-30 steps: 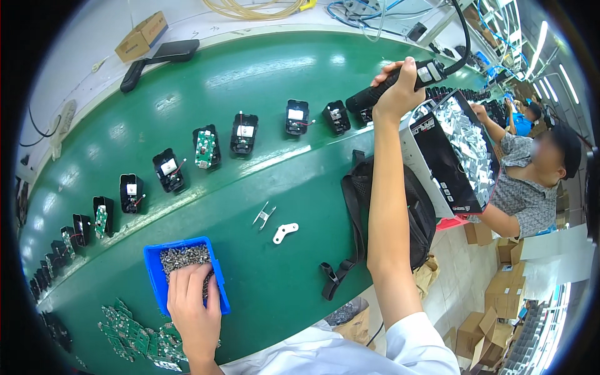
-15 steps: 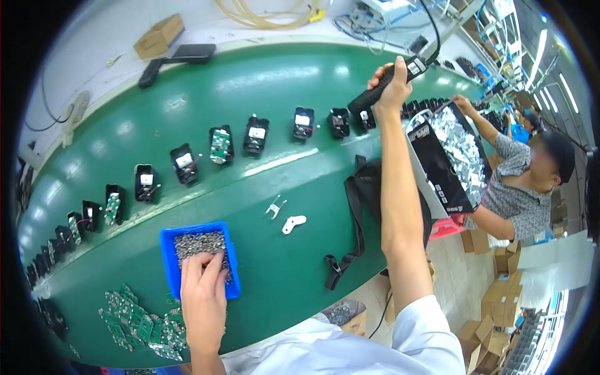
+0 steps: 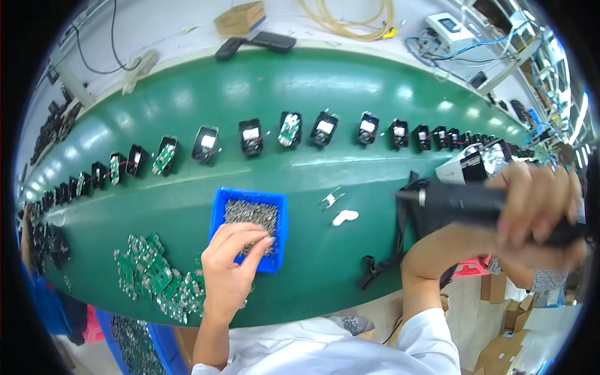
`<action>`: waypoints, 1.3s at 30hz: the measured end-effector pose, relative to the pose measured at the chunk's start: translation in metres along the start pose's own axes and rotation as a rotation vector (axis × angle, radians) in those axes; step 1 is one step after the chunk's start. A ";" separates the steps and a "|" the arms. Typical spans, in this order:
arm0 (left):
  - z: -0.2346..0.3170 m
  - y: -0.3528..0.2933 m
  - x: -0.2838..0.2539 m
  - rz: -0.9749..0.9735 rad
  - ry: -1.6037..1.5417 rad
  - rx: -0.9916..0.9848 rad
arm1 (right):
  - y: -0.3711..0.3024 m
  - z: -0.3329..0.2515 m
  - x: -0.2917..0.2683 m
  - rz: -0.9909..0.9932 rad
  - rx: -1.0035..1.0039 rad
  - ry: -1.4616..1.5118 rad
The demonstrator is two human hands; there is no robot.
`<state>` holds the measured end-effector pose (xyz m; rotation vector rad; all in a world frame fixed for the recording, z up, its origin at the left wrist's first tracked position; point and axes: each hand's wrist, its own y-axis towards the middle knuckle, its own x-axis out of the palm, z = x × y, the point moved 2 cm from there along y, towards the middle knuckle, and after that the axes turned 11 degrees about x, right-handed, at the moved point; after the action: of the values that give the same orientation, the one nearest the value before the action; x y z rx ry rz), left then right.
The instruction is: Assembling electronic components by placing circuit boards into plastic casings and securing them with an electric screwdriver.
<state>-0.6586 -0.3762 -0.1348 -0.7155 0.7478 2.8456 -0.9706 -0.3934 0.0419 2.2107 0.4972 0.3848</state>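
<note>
My left hand [image 3: 231, 265] is over a blue plastic bin [image 3: 283, 228] of small metal screws [image 3: 253, 212]. Its thumb and fingertips are pinched together; whatever lies between them is too small to make out. At the right, my right hand [image 3: 537, 209], smeared by motion, is wrapped round a black electric screwdriver [image 3: 462, 201] whose bit points left. Beyond the bin, a long row of black housings [image 3: 251, 139] runs across the green table [image 3: 312, 262]; some hold a green circuit board [image 3: 290, 130], others show a white part.
Loose green circuit boards [image 3: 156, 275] are heaped left of my left hand. A white bracket [image 3: 345, 217] and a small metal clip [image 3: 332, 198] lie right of the bin. A black strap [image 3: 400, 244] trails near the table's edge. Part of another person shows at far left.
My right hand has brought the screwdriver down from the far row to the near right. My left fingers have risen out of the screws into a pinch. The view has turned left.
</note>
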 end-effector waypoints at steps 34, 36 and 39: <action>0.042 -0.030 0.073 0.163 -1.449 -0.282 | -0.013 0.039 0.052 0.076 0.140 0.437; 0.041 -0.029 0.071 0.088 -1.381 -0.255 | -0.012 0.039 0.047 0.036 0.161 0.431; 0.037 -0.024 0.065 0.017 -1.312 -0.225 | -0.010 0.039 0.043 -0.006 0.180 0.425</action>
<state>-0.7258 -0.3374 -0.1475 1.0879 0.1803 2.5893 -0.9190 -0.3927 0.0143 2.3024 0.7905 0.8437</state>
